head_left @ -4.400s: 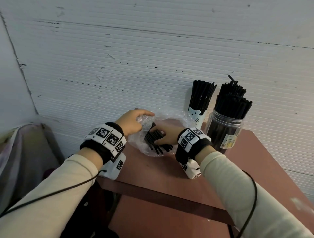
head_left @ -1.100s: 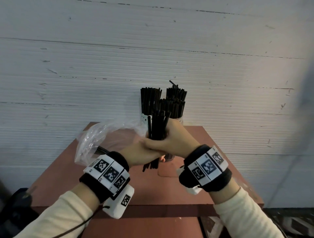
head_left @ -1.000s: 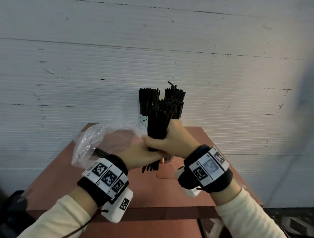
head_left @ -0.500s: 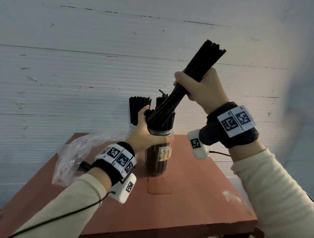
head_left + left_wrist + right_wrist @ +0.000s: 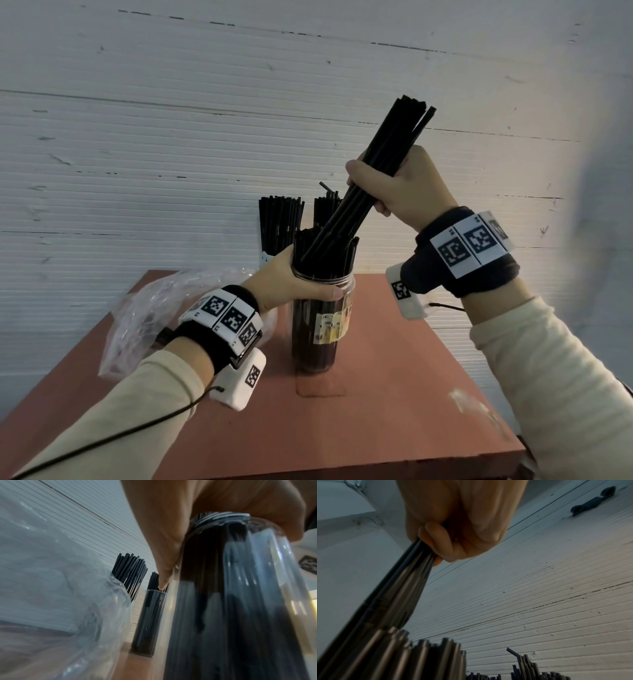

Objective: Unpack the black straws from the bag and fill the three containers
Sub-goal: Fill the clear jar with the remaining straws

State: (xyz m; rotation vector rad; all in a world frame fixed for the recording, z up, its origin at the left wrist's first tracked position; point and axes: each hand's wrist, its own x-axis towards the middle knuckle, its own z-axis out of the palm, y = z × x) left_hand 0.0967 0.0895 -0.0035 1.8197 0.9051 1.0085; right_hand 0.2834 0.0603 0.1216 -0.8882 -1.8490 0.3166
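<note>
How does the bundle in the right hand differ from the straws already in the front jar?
The bundle is tilted, gripped mid-length by the right hand, its lower ends just entering the jar. The jar's straws stand nearly upright and loose, with the left hand holding only the jar's rim. Both are plain black straws.

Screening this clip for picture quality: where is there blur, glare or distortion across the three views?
Head view: mostly sharp, with wide-angle bending of the wall lines and a smeared right edge. Left wrist view: the jar is close and soft, with glare streaks on its clear wall; the plastic bag is hazy. Right wrist view: the straw bundle under the right hand is blurred; the wall is sharper.
</note>
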